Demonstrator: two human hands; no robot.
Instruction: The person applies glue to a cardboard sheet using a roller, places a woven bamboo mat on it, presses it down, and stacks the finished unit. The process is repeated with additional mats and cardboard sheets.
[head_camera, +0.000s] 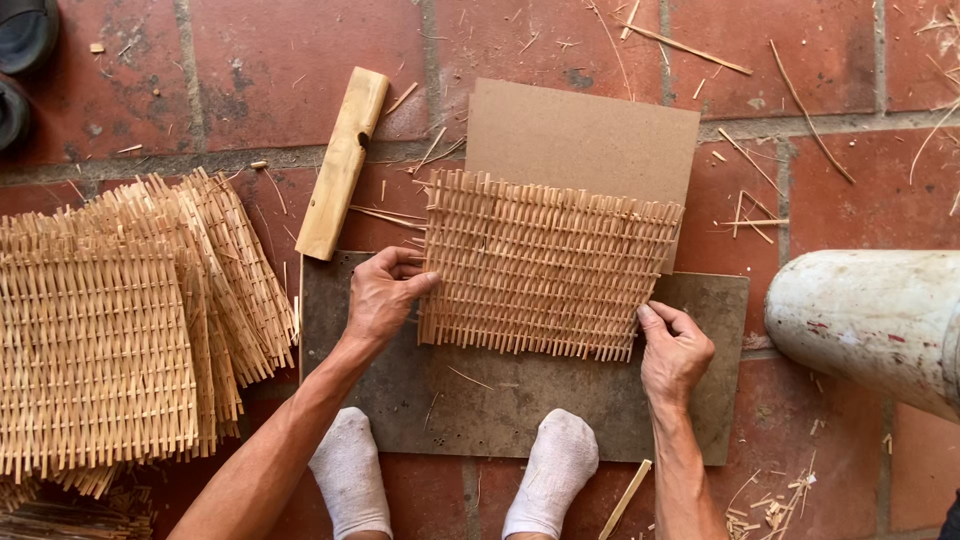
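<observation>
Hands pinch the woven bamboo mat at its edges, left hand on the left side, right hand at the lower right corner, over the dark board; loose slat ends could snag or slip out.

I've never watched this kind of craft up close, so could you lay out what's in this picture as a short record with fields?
Setting: red tiled floor, strewn with thin slivers
Work surface: dark flat board, a lighter board lying across its far edge
Piece in hand: woven bamboo mat, flat on the boards
Left hand: grips the mat's left edge
Right hand: pinches the mat's lower right corner
Left of boards: stack of woven mats, wooden block
Right: white cylinder
Feet: white socks
</observation>
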